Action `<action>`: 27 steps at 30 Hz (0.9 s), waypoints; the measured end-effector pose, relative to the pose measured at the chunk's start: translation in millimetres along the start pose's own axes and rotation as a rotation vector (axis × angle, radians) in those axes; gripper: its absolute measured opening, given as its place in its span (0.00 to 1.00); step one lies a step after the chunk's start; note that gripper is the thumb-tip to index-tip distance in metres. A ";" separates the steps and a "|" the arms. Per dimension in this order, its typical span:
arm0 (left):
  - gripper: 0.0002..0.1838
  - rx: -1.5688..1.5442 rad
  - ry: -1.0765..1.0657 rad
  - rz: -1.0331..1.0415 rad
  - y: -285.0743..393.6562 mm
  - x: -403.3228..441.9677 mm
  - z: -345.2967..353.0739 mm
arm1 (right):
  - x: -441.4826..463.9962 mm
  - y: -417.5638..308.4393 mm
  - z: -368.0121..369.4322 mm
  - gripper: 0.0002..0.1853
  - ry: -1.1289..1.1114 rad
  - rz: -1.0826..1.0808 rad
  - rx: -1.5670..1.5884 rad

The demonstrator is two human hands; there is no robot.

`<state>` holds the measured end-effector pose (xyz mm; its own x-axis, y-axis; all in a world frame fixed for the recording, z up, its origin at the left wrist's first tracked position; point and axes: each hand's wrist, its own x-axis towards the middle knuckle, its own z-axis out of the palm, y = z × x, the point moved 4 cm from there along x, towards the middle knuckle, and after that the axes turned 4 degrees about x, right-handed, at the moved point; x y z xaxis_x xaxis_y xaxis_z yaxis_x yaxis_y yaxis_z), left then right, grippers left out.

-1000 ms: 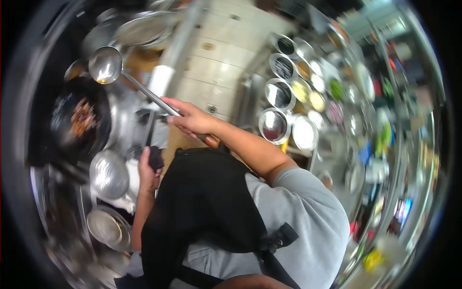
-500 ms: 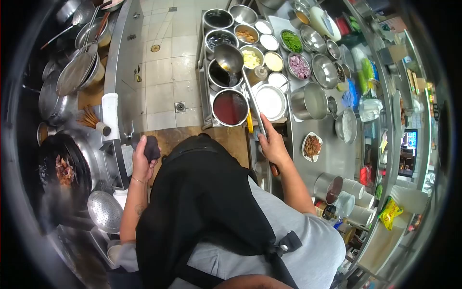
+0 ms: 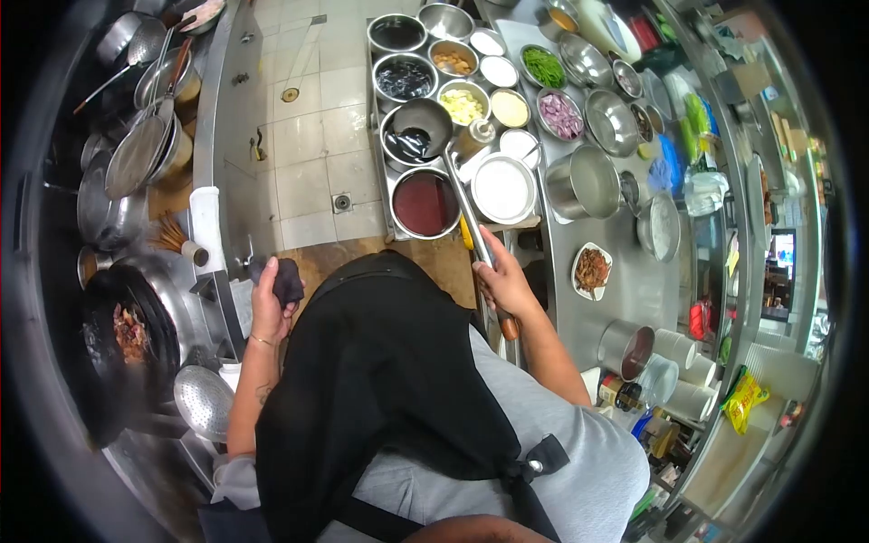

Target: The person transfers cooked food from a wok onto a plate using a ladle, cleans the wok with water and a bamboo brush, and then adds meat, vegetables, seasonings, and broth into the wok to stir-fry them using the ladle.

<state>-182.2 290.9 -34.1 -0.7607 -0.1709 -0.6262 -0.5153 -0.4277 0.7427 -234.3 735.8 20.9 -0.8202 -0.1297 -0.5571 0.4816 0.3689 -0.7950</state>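
My right hand (image 3: 507, 288) grips the handle of a long metal ladle (image 3: 425, 125), near its wooden end. The ladle's bowl is over a round metal container of dark liquid (image 3: 407, 145), its lower edge at the liquid. Just below stands a container of dark red liquid (image 3: 424, 203), and to the right one with white contents (image 3: 503, 187). My left hand (image 3: 270, 303) is closed around a dark folded cloth (image 3: 289, 281), beside the stove edge. Browned pieces of food lie in a black wok (image 3: 136, 330) at the far left.
A perforated skimmer (image 3: 201, 403) rests below the wok. Strainers and pots (image 3: 136, 158) crowd the upper left. Bowls of green pieces (image 3: 543, 67) and purple onion (image 3: 560, 116) stand on the right counter, with a white dish of food (image 3: 591, 271) and a steel pot (image 3: 582, 183).
The ladle has swung from the stove side to the sauce containers and now dips lower over the dark liquid. My left hand still has the cloth but has let go of the wok's handle.
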 end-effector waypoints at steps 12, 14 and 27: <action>0.23 -0.294 0.174 0.042 -18.6 -59.9 -96.9 | 6.0 -135.7 106.2 0.41 -0.470 0.065 0.267; 0.23 -0.354 0.260 0.136 -23.1 -80.5 -123.0 | 18.0 -164.0 163.9 0.41 -0.606 0.050 0.214; 0.19 -0.852 0.698 0.442 -98.3 -244.6 -274.3 | 11.0 -291.4 580.2 0.40 -0.888 -1.042 -0.724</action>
<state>162.8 131.3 -19.1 -0.2909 -0.7862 -0.5453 0.3680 -0.6180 0.6947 -204.6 92.8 107.1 -0.1195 -0.9927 -0.0164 -0.6293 0.0886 -0.7721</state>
